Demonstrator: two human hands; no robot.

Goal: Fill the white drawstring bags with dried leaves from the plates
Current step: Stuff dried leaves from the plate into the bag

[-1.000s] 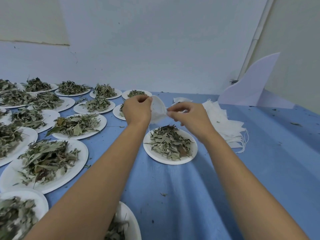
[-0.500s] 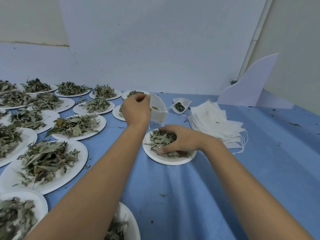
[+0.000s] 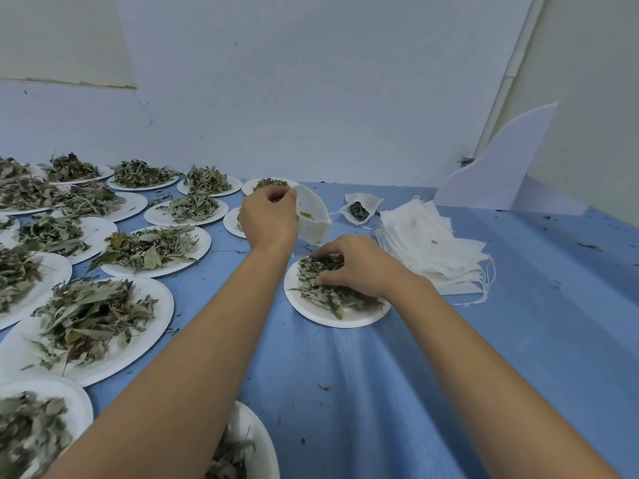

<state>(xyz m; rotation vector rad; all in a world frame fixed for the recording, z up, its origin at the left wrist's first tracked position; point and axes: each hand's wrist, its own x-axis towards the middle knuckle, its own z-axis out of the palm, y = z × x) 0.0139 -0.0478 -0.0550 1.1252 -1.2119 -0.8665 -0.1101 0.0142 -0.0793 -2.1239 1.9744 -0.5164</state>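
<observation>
My left hand [image 3: 269,219] grips the rim of a white drawstring bag [image 3: 313,217], held open above the table with a leaf or two inside. Just below it stands a white paper plate [image 3: 340,317] of dried leaves [image 3: 328,293]. My right hand [image 3: 356,266] lies on that pile, fingers curled into the leaves and gathering a bunch. A stack of empty white bags [image 3: 432,250] sits to the right of the plate. One filled bag [image 3: 359,210] lies behind it.
Several white plates heaped with dried leaves [image 3: 90,312] cover the left half of the blue tablecloth [image 3: 518,340]. Another plate [image 3: 256,444] sits at the near edge under my left forearm. A white foam board [image 3: 498,174] leans in the far right corner by the wall.
My right hand left the bag's rim and dropped onto the plate, and its fingers have now curled into the leaves. My left hand keeps the bag open in place.
</observation>
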